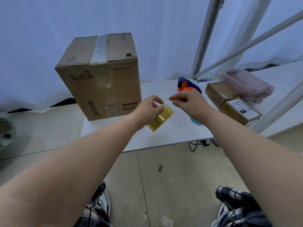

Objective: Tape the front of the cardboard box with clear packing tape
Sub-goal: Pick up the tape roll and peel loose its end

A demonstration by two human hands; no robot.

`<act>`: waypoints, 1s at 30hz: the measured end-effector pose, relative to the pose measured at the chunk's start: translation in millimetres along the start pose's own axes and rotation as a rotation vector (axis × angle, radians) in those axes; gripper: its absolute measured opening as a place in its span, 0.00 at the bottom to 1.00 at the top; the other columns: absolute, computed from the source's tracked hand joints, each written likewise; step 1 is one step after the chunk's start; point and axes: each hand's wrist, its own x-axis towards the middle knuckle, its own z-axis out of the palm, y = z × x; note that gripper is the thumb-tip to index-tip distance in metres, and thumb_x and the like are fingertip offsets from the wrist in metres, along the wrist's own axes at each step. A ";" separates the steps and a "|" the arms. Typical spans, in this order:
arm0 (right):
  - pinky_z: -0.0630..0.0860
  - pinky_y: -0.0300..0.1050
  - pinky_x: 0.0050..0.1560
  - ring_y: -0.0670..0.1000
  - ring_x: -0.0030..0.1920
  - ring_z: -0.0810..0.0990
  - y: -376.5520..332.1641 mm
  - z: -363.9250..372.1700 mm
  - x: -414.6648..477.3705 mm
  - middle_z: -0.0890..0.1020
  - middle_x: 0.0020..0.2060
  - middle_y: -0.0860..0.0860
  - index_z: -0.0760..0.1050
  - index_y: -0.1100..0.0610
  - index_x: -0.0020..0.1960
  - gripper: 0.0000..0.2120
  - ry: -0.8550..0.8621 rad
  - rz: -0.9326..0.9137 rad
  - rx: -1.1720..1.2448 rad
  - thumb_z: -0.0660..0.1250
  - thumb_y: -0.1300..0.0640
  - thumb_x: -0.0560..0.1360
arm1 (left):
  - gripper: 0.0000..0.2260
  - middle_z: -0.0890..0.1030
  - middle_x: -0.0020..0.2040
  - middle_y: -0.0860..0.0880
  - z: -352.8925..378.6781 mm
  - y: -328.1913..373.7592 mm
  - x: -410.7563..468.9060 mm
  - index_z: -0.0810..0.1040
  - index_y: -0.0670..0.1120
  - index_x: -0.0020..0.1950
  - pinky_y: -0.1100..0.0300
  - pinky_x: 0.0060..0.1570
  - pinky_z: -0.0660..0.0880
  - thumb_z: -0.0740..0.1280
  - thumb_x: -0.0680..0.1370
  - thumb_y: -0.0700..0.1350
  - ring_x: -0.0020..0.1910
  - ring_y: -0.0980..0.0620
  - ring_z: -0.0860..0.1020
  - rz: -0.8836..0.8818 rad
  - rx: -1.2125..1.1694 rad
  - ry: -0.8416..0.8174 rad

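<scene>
At frame centre, the tape roll (161, 117) is gripped by the left hand (150, 110) while its free end (166, 101) is pinched by the right hand (188, 104), ready for the cardboard box (100, 77).

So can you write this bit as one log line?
left hand: holds tape roll | right hand: pinches tape end | cardboard box: front untaped
</scene>
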 end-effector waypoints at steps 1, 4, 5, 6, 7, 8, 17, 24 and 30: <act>0.71 0.36 0.50 0.45 0.51 0.75 1.1 -0.8 -0.2 0.80 0.52 0.50 0.78 0.57 0.58 0.12 0.005 0.006 -0.014 0.66 0.59 0.76 | 0.08 0.77 0.47 0.49 -0.5 0.3 -0.2 0.73 0.50 0.57 0.58 0.41 0.71 0.65 0.79 0.47 0.47 0.49 0.75 0.005 -0.002 -0.004; 0.68 0.31 0.43 0.45 0.49 0.74 2.3 -1.1 -0.7 0.80 0.52 0.51 0.78 0.58 0.59 0.15 0.016 0.002 -0.047 0.69 0.56 0.74 | 0.08 0.77 0.48 0.49 -0.3 0.6 -0.6 0.74 0.50 0.57 0.56 0.43 0.72 0.65 0.78 0.47 0.48 0.48 0.76 0.013 0.003 -0.001; 0.68 0.31 0.43 0.45 0.49 0.74 1.9 -0.9 -0.7 0.81 0.53 0.51 0.78 0.58 0.59 0.15 0.016 0.000 -0.052 0.69 0.55 0.74 | 0.08 0.77 0.47 0.49 0.0 0.2 -0.8 0.74 0.49 0.57 0.56 0.43 0.72 0.65 0.78 0.47 0.48 0.48 0.76 0.012 0.005 0.002; 0.67 0.31 0.43 0.45 0.49 0.74 1.2 -0.6 -0.8 0.81 0.54 0.52 0.78 0.58 0.59 0.15 0.014 0.000 -0.059 0.69 0.55 0.74 | 0.08 0.77 0.47 0.49 0.2 -0.2 -1.0 0.74 0.49 0.57 0.56 0.43 0.72 0.65 0.78 0.47 0.47 0.48 0.76 0.011 0.008 0.004; 0.68 0.33 0.45 0.44 0.50 0.73 0.6 -0.1 -0.9 0.81 0.55 0.52 0.78 0.58 0.59 0.15 0.010 -0.001 -0.073 0.69 0.55 0.74 | 0.08 0.77 0.46 0.49 0.4 -0.5 -1.2 0.74 0.49 0.56 0.56 0.43 0.72 0.65 0.78 0.47 0.47 0.48 0.76 0.010 0.009 0.006; 0.68 0.35 0.47 0.44 0.50 0.73 0.1 0.4 -1.2 0.81 0.56 0.53 0.78 0.58 0.59 0.15 0.004 -0.002 -0.096 0.68 0.55 0.74 | 0.08 0.77 0.45 0.49 0.1 -0.7 -1.3 0.74 0.49 0.56 0.57 0.42 0.72 0.65 0.78 0.46 0.46 0.48 0.76 0.011 0.008 0.007; 0.72 0.42 0.46 0.48 0.45 0.78 4.0 1.3 2.4 0.83 0.46 0.52 0.82 0.60 0.51 0.11 -0.008 0.063 -0.119 0.69 0.54 0.73 | 0.09 0.77 0.46 0.49 -2.2 4.1 -2.9 0.73 0.52 0.59 0.60 0.38 0.72 0.63 0.79 0.46 0.43 0.51 0.75 0.053 0.067 0.015; 0.71 0.38 0.39 0.46 0.42 0.75 4.9 1.9 2.9 0.79 0.41 0.47 0.79 0.55 0.45 0.06 -0.030 0.200 0.085 0.65 0.55 0.76 | 0.11 0.74 0.44 0.51 -0.2 10.0 -5.8 0.75 0.52 0.62 0.57 0.44 0.71 0.59 0.81 0.45 0.44 0.51 0.73 0.075 0.106 -0.051; 0.71 0.38 0.41 0.46 0.44 0.75 1.4 1.9 0.2 0.79 0.42 0.48 0.78 0.56 0.46 0.08 -0.053 0.144 0.092 0.63 0.55 0.78 | 0.09 0.75 0.49 0.52 -4.0 7.2 -7.2 0.77 0.54 0.56 0.60 0.38 0.70 0.60 0.81 0.46 0.43 0.54 0.73 0.085 0.089 -0.066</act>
